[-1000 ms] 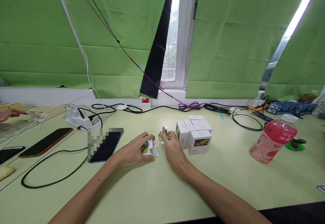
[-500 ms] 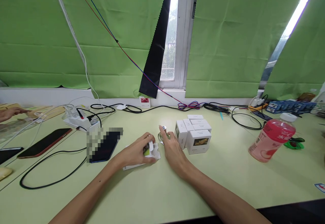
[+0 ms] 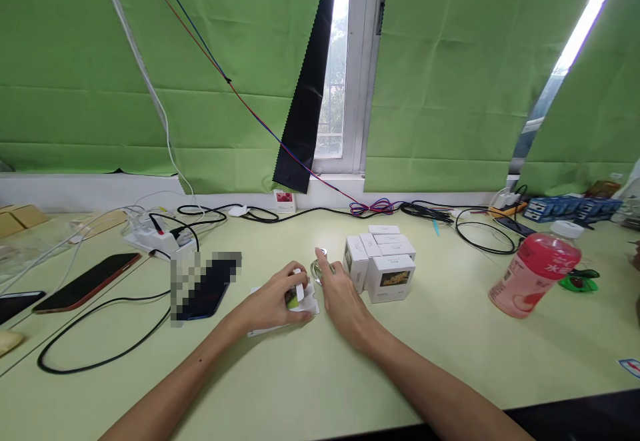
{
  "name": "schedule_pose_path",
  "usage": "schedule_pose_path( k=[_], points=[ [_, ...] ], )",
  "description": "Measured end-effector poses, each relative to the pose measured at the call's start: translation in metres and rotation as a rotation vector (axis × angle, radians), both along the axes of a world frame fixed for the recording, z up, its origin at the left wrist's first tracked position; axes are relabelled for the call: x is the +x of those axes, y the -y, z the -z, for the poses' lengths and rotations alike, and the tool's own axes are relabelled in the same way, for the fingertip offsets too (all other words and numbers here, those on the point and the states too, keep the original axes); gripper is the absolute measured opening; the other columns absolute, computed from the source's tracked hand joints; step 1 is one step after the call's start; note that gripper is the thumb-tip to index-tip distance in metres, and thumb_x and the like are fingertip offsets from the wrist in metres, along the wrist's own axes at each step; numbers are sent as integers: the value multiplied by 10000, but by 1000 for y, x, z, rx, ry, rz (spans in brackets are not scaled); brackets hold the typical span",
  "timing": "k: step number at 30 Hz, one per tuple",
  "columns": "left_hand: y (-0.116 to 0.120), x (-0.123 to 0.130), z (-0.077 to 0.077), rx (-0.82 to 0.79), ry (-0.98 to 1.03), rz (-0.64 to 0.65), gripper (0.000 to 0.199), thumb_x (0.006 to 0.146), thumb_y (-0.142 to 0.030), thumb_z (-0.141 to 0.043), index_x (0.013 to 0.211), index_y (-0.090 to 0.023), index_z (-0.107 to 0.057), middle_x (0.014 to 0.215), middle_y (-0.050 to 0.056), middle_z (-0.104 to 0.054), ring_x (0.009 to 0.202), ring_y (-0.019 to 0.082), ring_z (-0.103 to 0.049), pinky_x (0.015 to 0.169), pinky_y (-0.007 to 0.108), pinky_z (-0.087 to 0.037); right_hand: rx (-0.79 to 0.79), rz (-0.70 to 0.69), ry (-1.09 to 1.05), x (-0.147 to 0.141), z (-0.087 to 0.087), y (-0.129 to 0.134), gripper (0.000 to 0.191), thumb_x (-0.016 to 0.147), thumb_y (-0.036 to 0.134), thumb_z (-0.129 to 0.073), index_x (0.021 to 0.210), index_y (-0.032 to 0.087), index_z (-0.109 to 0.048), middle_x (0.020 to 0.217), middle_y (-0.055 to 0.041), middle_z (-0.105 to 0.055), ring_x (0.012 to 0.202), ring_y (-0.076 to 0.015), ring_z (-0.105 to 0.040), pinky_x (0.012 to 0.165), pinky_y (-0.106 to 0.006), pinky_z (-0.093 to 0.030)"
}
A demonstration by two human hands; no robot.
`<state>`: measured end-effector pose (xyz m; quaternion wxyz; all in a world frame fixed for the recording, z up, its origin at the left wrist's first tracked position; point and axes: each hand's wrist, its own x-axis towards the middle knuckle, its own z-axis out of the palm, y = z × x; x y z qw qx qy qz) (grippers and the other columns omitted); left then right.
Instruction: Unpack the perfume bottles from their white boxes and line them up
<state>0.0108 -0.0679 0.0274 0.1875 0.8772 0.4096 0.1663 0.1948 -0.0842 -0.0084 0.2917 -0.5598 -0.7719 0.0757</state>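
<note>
My left hand (image 3: 277,304) is closed round a small white box (image 3: 306,299) with a green picture, its end flaps open toward the right. Under that hand lies a flat white piece (image 3: 260,332), mostly covered. Just right of the box, my right hand (image 3: 345,298) has its fingers closed on a small clear, shiny glass-like object (image 3: 317,271), partly hidden by the fingers. Beside my right hand stands a group of several white boxes (image 3: 391,280), the front one with a yellow flower picture.
A pink bottle (image 3: 535,274) stands on the right. Left are a dark phone (image 3: 207,291), a red-edged phone (image 3: 90,282), a looped black cable (image 3: 43,354) and a white power strip (image 3: 165,238). Another white box (image 3: 285,201) is by the wall.
The left hand and its box have shifted slightly right, closer to the right hand. The other person's hand at the far left has left the view.
</note>
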Motion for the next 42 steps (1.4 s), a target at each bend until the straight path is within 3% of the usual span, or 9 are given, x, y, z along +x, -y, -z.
schedule_pose_path(
  k=[10, 17, 27, 36, 42],
  points=[
    [-1, 0, 4, 58, 20, -17, 271, 734, -413, -691, 892, -233, -565, 1090, 25, -531, 730, 136, -557, 617, 269, -460, 45, 3, 5, 0, 5, -4, 770, 876, 15, -484, 1552, 255, -205, 1075, -130, -572, 820, -228, -634, 669, -314, -522],
    [-1, 1, -1, 139, 72, -26, 255, 744, -406, -695, 867, -224, -566, 1123, 38, -540, 784, 155, -583, 696, 284, -502, 6, 20, 10, 0, 0, -1, 778, 860, -3, -488, 1534, 293, -236, 1059, -111, -572, 797, -205, -642, 639, -280, -513],
    [-1, 2, -3, 197, 126, -26, 290, 769, -448, -696, 885, -214, -568, 1154, 63, -539, 866, 178, -585, 736, 306, -504, 70, -31, -50, 4, 3, 1, 790, 864, 10, -516, 1541, 283, -213, 1070, -107, -577, 777, -183, -637, 687, -306, -550],
    [-2, 0, -3, 250, 179, -59, 294, 778, -437, -701, 903, -214, -556, 1155, 61, -538, 928, 190, -582, 790, 322, -505, 260, -48, -174, 10, 3, 0, 658, 960, 68, -385, 1564, 249, -198, 1140, -120, -586, 868, -187, -660, 784, -332, -581],
    [-3, -5, -9, 230, 163, -35, 286, 788, -426, -697, 942, -221, -573, 1156, 55, -538, 865, 165, -567, 728, 296, -479, 319, -64, -211, 12, -1, 3, 605, 993, 117, -352, 1568, 238, -209, 1244, -145, -579, 1063, -225, -643, 888, -367, -566]
  ],
)
